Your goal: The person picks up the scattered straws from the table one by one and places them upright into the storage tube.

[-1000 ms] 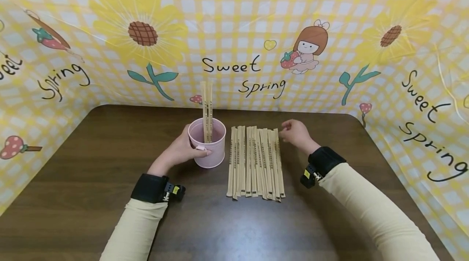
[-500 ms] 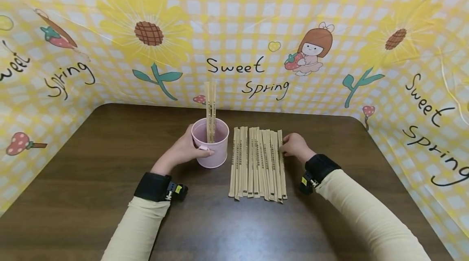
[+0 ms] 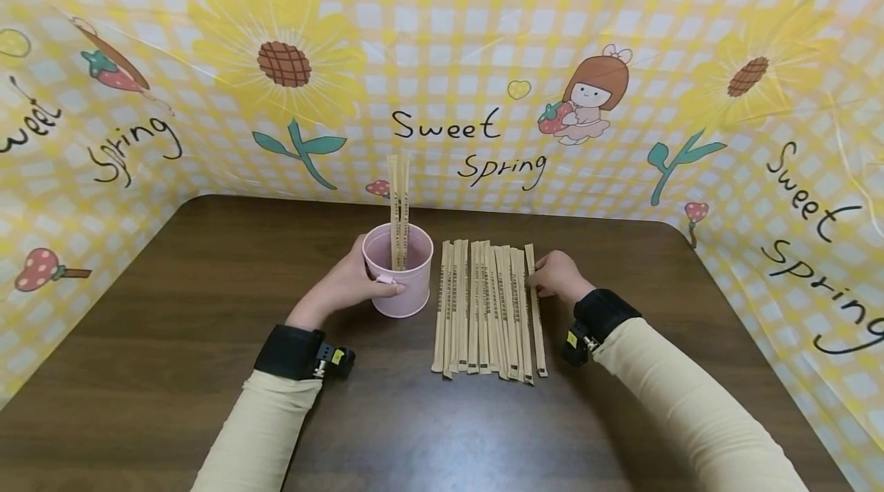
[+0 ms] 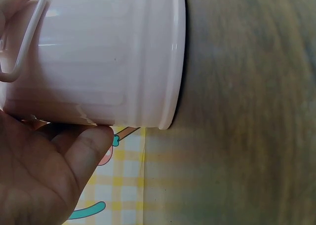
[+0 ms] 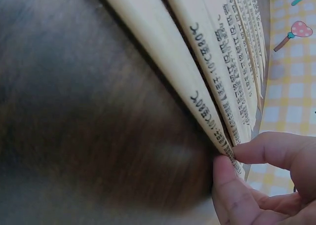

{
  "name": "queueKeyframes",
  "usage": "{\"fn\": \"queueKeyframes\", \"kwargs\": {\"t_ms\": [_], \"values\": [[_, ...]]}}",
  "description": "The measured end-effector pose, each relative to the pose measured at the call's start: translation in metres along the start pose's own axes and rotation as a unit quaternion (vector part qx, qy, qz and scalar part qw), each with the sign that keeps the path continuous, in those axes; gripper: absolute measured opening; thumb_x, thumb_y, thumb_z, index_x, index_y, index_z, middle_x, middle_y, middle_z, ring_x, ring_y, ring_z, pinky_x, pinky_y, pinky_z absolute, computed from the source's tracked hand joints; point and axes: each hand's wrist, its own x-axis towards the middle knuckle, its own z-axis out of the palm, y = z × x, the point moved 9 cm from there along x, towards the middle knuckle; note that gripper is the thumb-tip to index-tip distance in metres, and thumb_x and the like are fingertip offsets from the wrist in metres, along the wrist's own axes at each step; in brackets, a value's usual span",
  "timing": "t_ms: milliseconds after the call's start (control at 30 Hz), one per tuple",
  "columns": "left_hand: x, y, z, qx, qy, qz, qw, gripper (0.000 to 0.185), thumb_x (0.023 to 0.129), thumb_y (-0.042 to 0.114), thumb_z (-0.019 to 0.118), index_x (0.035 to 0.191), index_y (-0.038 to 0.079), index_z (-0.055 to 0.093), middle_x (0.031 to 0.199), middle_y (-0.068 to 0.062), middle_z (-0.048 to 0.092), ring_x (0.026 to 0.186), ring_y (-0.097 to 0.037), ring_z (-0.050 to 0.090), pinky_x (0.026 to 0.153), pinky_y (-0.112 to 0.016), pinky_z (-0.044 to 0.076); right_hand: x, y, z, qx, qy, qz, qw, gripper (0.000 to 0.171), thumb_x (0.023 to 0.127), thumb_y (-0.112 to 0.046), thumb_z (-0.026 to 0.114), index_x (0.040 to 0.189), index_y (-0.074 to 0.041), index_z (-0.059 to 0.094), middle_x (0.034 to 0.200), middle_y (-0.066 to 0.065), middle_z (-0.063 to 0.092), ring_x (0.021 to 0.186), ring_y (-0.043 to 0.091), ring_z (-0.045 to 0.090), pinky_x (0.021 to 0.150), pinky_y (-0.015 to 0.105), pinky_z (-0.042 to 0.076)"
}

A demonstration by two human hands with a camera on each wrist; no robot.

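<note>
My left hand (image 3: 345,277) grips a small pink bucket (image 3: 407,292) from its left side, thumb over the handle in front and fingers behind. In the left wrist view, fingers press the wall of the bucket (image 4: 98,62). Two paper-wrapped straws (image 3: 399,208) stand upright in it. To its right lies a row of paper-wrapped straws (image 3: 476,308), side by side. My right hand (image 3: 555,273) pinches the rightmost wrapped straw (image 3: 539,338) near its far end. In the right wrist view, thumb and fingertip meet on that wrapped straw (image 5: 182,87), with a narrow gap to its neighbour.
Everything stands on a dark brown wooden table (image 3: 345,415). A yellow checked cloth (image 3: 442,39) with flower prints rises behind the table's back edge and along both sides. Each wrist wears a black strap with a small camera.
My right hand has come slightly toward me along the row's right edge and now pinches the end straw, which has parted from the row to the right. The left hand keeps holding the bucket.
</note>
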Motion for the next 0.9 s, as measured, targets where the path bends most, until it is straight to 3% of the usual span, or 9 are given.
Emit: {"fn": "queueKeyframes", "kwargs": {"t_ms": [67, 133, 167, 200, 300, 533, 633, 767, 900], "values": [[0.0, 0.0, 0.001, -0.001, 0.0, -0.002, 1.0, 0.104, 0.078, 0.013, 0.085, 0.157, 0.001, 0.019, 0.149, -0.027, 0.039, 0.133, -0.04, 0.048, 0.113, -0.054, 0.038, 0.0, 0.001, -0.002, 0.01, -0.006, 0.005, 1.0, 0.028, 0.091, 0.002, 0.063, 0.074, -0.006, 0.041, 0.091, 0.011, 0.052, 0.072, 0.016, 0.062, 0.077, 0.036, 0.062], [0.0, 0.0, 0.001, -0.001, 0.001, -0.009, 1.0, 0.105, 0.078, 0.013, 0.085, 0.157, 0.0, 0.018, 0.15, -0.027, 0.039, 0.134, -0.04, 0.048, 0.113, -0.054, 0.038, -0.001, 0.001, -0.004, 0.021, -0.011, 0.011, 1.0, 0.019, 0.092, 0.002, 0.061, 0.078, 0.001, 0.048, 0.097, 0.017, 0.056, 0.083, 0.024, 0.066, 0.081, 0.037, 0.062], [0.0, -0.001, 0.001, -0.002, 0.001, -0.011, 0.9999, 0.105, 0.078, 0.013, 0.085, 0.157, 0.0, 0.018, 0.15, -0.028, 0.038, 0.134, -0.04, 0.048, 0.114, -0.054, 0.038, -0.001, 0.001, -0.005, 0.023, -0.013, 0.013, 1.0, 0.01, 0.093, 0.002, 0.06, 0.086, 0.007, 0.055, 0.106, 0.023, 0.059, 0.089, 0.03, 0.068, 0.083, 0.038, 0.061], [0.0, -0.001, 0.001, -0.002, 0.001, -0.01, 0.9999, 0.105, 0.078, 0.013, 0.086, 0.157, 0.0, 0.018, 0.15, -0.028, 0.038, 0.134, -0.04, 0.047, 0.114, -0.054, 0.037, -0.002, 0.0, -0.007, 0.024, -0.013, 0.014, 1.0, 0.014, 0.094, 0.001, 0.059, 0.099, 0.013, 0.058, 0.118, 0.028, 0.058, 0.096, 0.034, 0.068, 0.085, 0.038, 0.061], [0.0, -0.002, 0.001, -0.002, 0.002, -0.012, 0.9999, 0.105, 0.078, 0.013, 0.086, 0.157, 0.0, 0.018, 0.151, -0.028, 0.037, 0.134, -0.041, 0.047, 0.114, -0.055, 0.037, -0.002, -0.008, -0.014, 0.026, -0.009, 0.0, 1.0, 0.045, 0.095, 0.001, 0.057, 0.135, 0.02, 0.049, 0.139, 0.037, 0.049, 0.109, 0.043, 0.067, 0.09, 0.04, 0.06], [0.0, -0.002, 0.0, 0.005, 0.0, -0.008, 1.0, 0.104, 0.078, 0.014, 0.085, 0.157, 0.0, 0.018, 0.15, -0.028, 0.037, 0.133, -0.041, 0.048, 0.113, -0.055, 0.038, -0.004, -0.039, -0.038, 0.008, 0.021, -0.072, 0.997, 0.047, 0.099, -0.002, 0.053, 0.143, 0.013, 0.044, 0.104, 0.018, 0.061, 0.091, 0.028, 0.067, 0.096, 0.048, 0.055], [0.001, -0.003, 0.001, 0.004, -0.001, -0.006, 1.0, 0.105, 0.078, 0.015, 0.085, 0.157, 0.0, 0.018, 0.15, -0.028, 0.037, 0.133, -0.04, 0.048, 0.112, -0.054, 0.039, -0.005, -0.052, -0.05, 0.016, 0.042, -0.09, 0.995, 0.049, 0.1, -0.002, 0.052, 0.145, 0.011, 0.042, 0.11, 0.017, 0.059, 0.097, 0.025, 0.062, 0.095, 0.045, 0.054], [0.0, -0.003, 0.001, 0.001, 0.0, -0.012, 0.9999, 0.105, 0.078, 0.014, 0.085, 0.157, 0.0, 0.018, 0.15, -0.028, 0.037, 0.133, -0.04, 0.048, 0.112, -0.054, 0.039, -0.006, -0.075, -0.067, 0.034, 0.065, -0.109, 0.991, 0.05, 0.101, -0.003, 0.052, 0.148, 0.01, 0.04, 0.122, 0.021, 0.054, 0.106, 0.024, 0.056, 0.085, 0.025, 0.054], [-0.001, -0.001, -0.001, -0.003, 0.002, -0.013, 0.9999, 0.105, 0.077, 0.013, 0.085, 0.157, 0.0, 0.018, 0.15, -0.028, 0.037, 0.133, -0.041, 0.047, 0.113, -0.054, 0.038, -0.011, -0.106, -0.082, 0.048, 0.086, -0.14, 0.985, 0.051, 0.1, -0.002, 0.051, 0.148, 0.01, 0.039, 0.122, 0.02, 0.053, 0.104, 0.02, 0.054, 0.076, 0.013, 0.049]]}}
